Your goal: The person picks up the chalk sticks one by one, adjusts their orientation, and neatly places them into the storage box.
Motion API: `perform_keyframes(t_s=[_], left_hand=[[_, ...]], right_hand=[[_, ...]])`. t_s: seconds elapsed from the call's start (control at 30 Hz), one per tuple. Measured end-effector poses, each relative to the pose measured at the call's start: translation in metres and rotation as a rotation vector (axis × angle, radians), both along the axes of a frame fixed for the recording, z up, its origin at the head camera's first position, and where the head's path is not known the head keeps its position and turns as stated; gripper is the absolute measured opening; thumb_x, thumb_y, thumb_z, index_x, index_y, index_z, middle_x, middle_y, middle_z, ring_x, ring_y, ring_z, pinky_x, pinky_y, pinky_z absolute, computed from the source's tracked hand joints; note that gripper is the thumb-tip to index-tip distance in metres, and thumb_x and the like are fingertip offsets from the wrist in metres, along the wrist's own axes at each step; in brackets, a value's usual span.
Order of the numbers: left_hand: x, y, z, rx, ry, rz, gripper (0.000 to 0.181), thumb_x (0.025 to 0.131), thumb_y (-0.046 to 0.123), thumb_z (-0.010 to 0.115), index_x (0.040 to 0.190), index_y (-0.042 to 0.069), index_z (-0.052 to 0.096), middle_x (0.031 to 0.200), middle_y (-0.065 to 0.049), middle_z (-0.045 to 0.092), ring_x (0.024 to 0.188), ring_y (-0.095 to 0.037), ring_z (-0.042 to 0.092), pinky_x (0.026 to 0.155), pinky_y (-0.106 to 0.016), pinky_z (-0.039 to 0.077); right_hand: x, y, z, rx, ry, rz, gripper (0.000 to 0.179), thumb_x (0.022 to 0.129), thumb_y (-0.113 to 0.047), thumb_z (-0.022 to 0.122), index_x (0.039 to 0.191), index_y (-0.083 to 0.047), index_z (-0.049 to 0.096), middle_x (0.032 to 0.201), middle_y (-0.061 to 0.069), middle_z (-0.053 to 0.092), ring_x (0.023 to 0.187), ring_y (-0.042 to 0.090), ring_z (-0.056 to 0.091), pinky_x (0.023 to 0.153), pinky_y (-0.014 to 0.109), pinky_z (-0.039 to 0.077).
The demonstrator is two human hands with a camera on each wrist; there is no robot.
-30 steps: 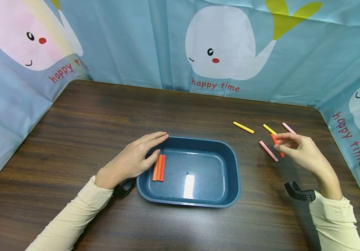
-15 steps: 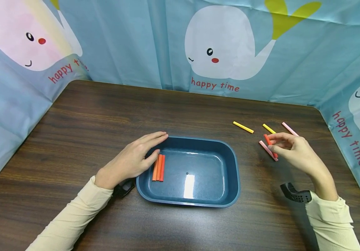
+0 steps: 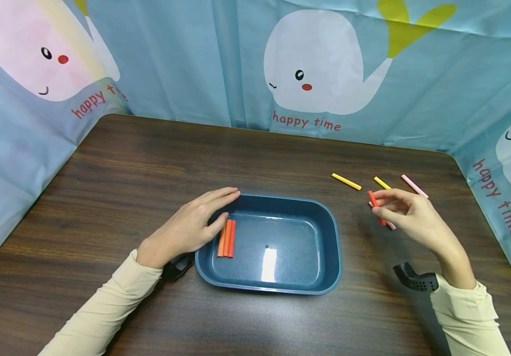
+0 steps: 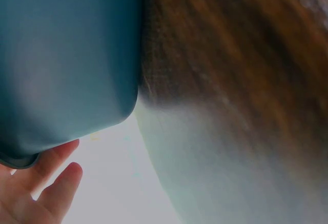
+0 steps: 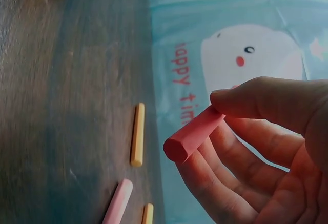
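Observation:
A red chalk stick [image 5: 192,135] with flat facets is pinched between the thumb and fingertips of my right hand [image 3: 408,212], held above the table on the right. Below it lies a pink chalk stick [image 3: 391,225], partly hidden by the red one and the hand. My left hand [image 3: 189,222] holds the left far corner of a dark blue plastic tray [image 3: 277,290], thumb over the inner side; in the left wrist view its fingers [image 4: 64,183] lie along the outer wall. Inside the tray, against the left end, orange and red chalk sticks [image 3: 226,238] lie side by side.
A yellow chalk stick [image 3: 346,181], another yellow chalk stick [image 3: 382,183] and a pink chalk stick [image 3: 414,186] lie loose at the back right of the brown wooden table [image 3: 157,153]. A blue whale-print curtain [image 3: 193,64] borders the table's back and sides.
My right hand has moved left with the red chalk stick, from near the back yellow stick to over the nearer pink one. The left hand and the tray stay in place.

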State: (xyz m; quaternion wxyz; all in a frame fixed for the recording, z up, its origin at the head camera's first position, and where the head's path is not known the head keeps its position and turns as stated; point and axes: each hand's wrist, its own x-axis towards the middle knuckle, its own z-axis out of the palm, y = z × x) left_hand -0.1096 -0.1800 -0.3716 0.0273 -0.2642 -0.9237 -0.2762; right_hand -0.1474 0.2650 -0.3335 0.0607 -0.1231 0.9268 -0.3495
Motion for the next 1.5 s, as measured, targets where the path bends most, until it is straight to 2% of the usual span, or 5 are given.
perform_keyframes(t_s=[0.57,0.77,1.1,1.23,1.5], left_hand=[[0.001,0.000,-0.001,0.013,0.026,-0.001,0.050,0.096,0.011,0.059,0.145,0.009,0.050,0.151,-0.008,0.049,0.137,-0.027,0.049,0.110,-0.050,0.043],[0.001,0.000,-0.002,0.011,0.025,0.001,0.049,0.097,0.012,0.057,0.146,0.009,0.050,0.151,-0.008,0.049,0.137,-0.026,0.049,0.111,-0.049,0.043],[0.001,0.001,0.000,0.002,0.010,0.004,0.050,0.097,0.013,0.057,0.147,0.010,0.049,0.152,-0.007,0.048,0.139,-0.024,0.048,0.112,-0.048,0.042],[0.001,0.001,0.000,0.001,0.008,0.007,0.050,0.097,0.013,0.057,0.147,0.011,0.049,0.152,-0.006,0.048,0.139,-0.023,0.048,0.113,-0.047,0.042],[0.001,0.001,0.001,0.009,0.009,-0.002,0.050,0.097,0.012,0.057,0.146,0.009,0.049,0.152,-0.009,0.048,0.139,-0.026,0.048,0.112,-0.049,0.042]], right_hand=[[0.007,-0.024,0.006,-0.013,-0.010,0.025,0.034,0.090,-0.014,0.072,0.122,-0.003,0.065,0.101,0.017,0.074,0.079,-0.003,0.066,0.065,0.019,0.051],[0.009,-0.035,0.010,-0.061,-0.016,0.064,0.032,0.091,-0.012,0.071,0.122,-0.005,0.066,0.101,0.013,0.073,0.081,-0.002,0.068,0.066,0.019,0.052],[0.012,-0.054,0.018,-0.163,-0.055,0.125,0.033,0.092,-0.012,0.070,0.124,-0.006,0.064,0.095,-0.012,0.072,0.085,0.003,0.071,0.073,0.018,0.051],[0.012,-0.063,0.020,-0.186,-0.090,0.133,0.035,0.093,-0.013,0.069,0.126,-0.004,0.062,0.101,-0.008,0.071,0.088,0.004,0.071,0.077,0.017,0.053],[0.011,-0.081,0.026,-0.233,-0.144,0.162,0.037,0.093,-0.010,0.067,0.129,-0.002,0.060,0.107,0.018,0.070,0.090,0.007,0.072,0.077,0.021,0.057]])
